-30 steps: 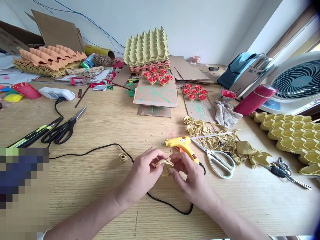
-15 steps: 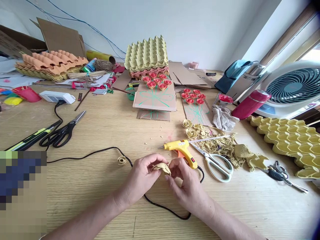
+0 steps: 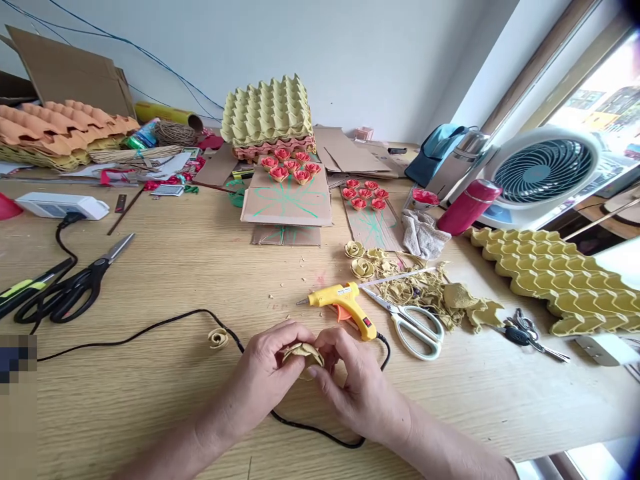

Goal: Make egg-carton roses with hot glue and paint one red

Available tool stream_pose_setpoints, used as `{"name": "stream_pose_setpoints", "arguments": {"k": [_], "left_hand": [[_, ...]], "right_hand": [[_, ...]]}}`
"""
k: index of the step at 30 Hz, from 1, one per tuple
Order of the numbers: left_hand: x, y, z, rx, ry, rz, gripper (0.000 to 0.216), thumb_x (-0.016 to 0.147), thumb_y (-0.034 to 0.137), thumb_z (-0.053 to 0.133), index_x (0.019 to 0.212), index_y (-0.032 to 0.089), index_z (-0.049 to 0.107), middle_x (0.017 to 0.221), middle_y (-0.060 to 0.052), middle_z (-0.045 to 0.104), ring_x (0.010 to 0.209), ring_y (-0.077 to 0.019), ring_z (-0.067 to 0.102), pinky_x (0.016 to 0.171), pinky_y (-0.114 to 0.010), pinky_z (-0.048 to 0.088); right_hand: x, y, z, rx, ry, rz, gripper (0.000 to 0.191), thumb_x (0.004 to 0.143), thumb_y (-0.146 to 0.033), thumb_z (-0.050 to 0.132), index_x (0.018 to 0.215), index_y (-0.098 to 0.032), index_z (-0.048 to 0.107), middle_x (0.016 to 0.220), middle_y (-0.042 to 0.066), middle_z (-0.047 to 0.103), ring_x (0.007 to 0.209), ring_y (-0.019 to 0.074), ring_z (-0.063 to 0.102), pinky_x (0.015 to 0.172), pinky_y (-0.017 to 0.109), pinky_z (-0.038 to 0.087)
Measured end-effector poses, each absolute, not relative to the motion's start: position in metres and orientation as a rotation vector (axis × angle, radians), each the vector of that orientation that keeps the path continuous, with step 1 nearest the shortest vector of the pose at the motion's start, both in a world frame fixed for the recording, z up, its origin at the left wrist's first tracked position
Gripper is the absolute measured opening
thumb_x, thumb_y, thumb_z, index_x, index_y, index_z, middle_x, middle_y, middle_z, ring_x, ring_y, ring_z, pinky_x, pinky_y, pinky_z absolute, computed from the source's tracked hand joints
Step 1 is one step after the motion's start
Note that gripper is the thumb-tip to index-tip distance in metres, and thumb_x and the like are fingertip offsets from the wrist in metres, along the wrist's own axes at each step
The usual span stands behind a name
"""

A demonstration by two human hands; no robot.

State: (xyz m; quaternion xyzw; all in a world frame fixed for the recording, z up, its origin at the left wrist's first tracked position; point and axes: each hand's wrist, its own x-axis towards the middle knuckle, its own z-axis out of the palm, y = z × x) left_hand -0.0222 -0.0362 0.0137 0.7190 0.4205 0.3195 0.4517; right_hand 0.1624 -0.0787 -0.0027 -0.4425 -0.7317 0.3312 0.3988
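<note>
Both hands meet low in the middle of the wooden table (image 3: 165,267). My left hand (image 3: 263,373) and my right hand (image 3: 353,383) pinch the same small tan paper flower (image 3: 301,352) from either side, fingers curled around its petals. Just beyond my right fingers lies a yellow glue gun (image 3: 343,303), its black cord (image 3: 150,327) running under my wrists. A little rolled paper bud (image 3: 218,337) sits on the table left of my left hand.
White-handled scissors (image 3: 413,323) lie beside a heap of tan scraps (image 3: 425,290) and finished tan roses (image 3: 361,268). Red paper roses (image 3: 287,167) rest on cardboard. Black scissors (image 3: 70,290) lie left, an egg tray (image 3: 560,280), keys (image 3: 525,332), fan (image 3: 543,173) and flask (image 3: 467,207) right.
The view has swung right and tilted down. My hands keep the flower between them, turning and pressing it closer together; nothing on the table has moved.
</note>
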Motion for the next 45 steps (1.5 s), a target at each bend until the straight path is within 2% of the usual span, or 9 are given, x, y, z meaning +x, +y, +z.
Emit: {"name": "stream_pose_setpoints", "arguments": {"k": [5, 9, 13, 17, 25, 27, 31, 37, 45], "left_hand": [[-0.027, -0.033, 0.010, 1.690, 1.065, 0.662, 0.032, 0.084, 0.010, 0.049, 0.095, 0.021, 0.077, 0.084, 0.001, 0.075, 0.070, -0.0150, 0.066, 0.066, -0.023, 0.050], [-0.031, -0.030, 0.012, 1.813, 1.066, 0.641, 0.037, 0.082, 0.005, 0.048, 0.094, 0.022, 0.078, 0.087, 0.000, 0.074, 0.085, -0.0170, 0.071, 0.079, -0.025, 0.052], [-0.033, -0.029, 0.010, 1.999, 1.118, 0.582, 0.041, 0.082, 0.002, 0.045, 0.096, 0.022, 0.078, 0.094, -0.002, 0.072, 0.084, -0.0173, 0.070, 0.076, -0.026, 0.050], [-0.034, -0.029, 0.003, 2.148, 1.187, 0.553, 0.038, 0.087, 0.003, 0.046, 0.109, 0.021, 0.072, 0.104, -0.005, 0.075, 0.097, -0.0223, 0.071, 0.085, -0.033, 0.052], [-0.039, -0.027, 0.008, 2.280, 1.266, 0.561, 0.022, 0.101, 0.016, 0.049, 0.112, 0.019, 0.067, 0.110, -0.009, 0.074, 0.107, -0.0288, 0.070, 0.095, -0.045, 0.056], [-0.041, -0.028, 0.010, 2.297, 1.282, 0.523, 0.021, 0.096, 0.020, 0.063, 0.117, 0.019, 0.067, 0.116, -0.010, 0.073, 0.112, -0.0311, 0.069, 0.099, -0.048, 0.056], [-0.042, -0.029, 0.008, 2.301, 1.298, 0.437, 0.063, 0.076, 0.025, 0.090, 0.132, 0.018, 0.062, 0.132, -0.014, 0.068, 0.123, -0.0375, 0.065, 0.104, -0.055, 0.055], [-0.039, -0.030, 0.000, 2.271, 1.339, 0.465, 0.055, 0.081, 0.016, 0.086, 0.131, 0.017, 0.062, 0.132, -0.014, 0.068, 0.124, -0.0340, 0.065, 0.106, -0.054, 0.056], [-0.039, -0.028, 0.008, 2.321, 1.365, 0.433, 0.064, 0.071, 0.027, 0.096, 0.126, 0.017, 0.065, 0.122, -0.012, 0.072, 0.117, -0.0357, 0.067, 0.101, -0.055, 0.058]], "right_hand": [[0.161, -0.080, -0.002, -1.108, -1.865, 0.863, 0.012, 0.098, -0.020, 0.057, 0.105, -0.024, 0.049, 0.084, -0.001, 0.058, 0.069, 0.0156, 0.055, 0.064, 0.027, 0.045], [0.166, -0.079, 0.002, -1.068, -1.947, 0.865, 0.016, 0.101, -0.027, 0.058, 0.114, -0.022, 0.050, 0.083, 0.000, 0.061, 0.069, 0.0165, 0.058, 0.065, 0.028, 0.048], [0.185, -0.069, 0.003, -1.245, -1.897, 0.541, 0.018, 0.104, -0.028, 0.056, 0.120, -0.022, 0.052, 0.094, 0.004, 0.066, 0.083, 0.0204, 0.063, 0.077, 0.033, 0.052], [0.205, -0.054, -0.008, -1.612, -1.825, 0.211, 0.014, 0.102, -0.032, 0.060, 0.111, -0.021, 0.057, 0.105, 0.011, 0.066, 0.096, 0.0286, 0.065, 0.084, 0.043, 0.054], [0.215, -0.045, -0.021, -1.867, -1.921, 0.186, 0.017, 0.097, -0.036, 0.063, 0.104, -0.021, 0.061, 0.100, 0.011, 0.068, 0.089, 0.0308, 0.069, 0.079, 0.044, 0.055], [0.215, -0.044, -0.020, -1.873, -1.908, 0.222, 0.017, 0.097, -0.037, 0.061, 0.101, -0.021, 0.061, 0.097, 0.011, 0.068, 0.085, 0.0299, 0.068, 0.076, 0.043, 0.054], [0.215, -0.044, -0.012, -1.799, -1.816, 0.338, 0.024, 0.098, -0.044, 0.056, 0.099, -0.021, 0.062, 0.094, 0.010, 0.066, 0.081, 0.0279, 0.065, 0.074, 0.041, 0.052], [0.215, -0.047, 0.003, -1.602, -1.464, 0.841, 0.031, 0.097, -0.052, 0.060, 0.106, -0.022, 0.060, 0.092, 0.006, 0.068, 0.078, 0.0222, 0.062, 0.070, 0.035, 0.050], [0.219, -0.052, 0.022, -1.036, -1.003, 1.571, 0.039, 0.085, -0.051, 0.080, 0.108, -0.020, 0.074, 0.083, 0.002, 0.058, 0.070, 0.0151, 0.049, 0.060, 0.028, 0.044]]}}
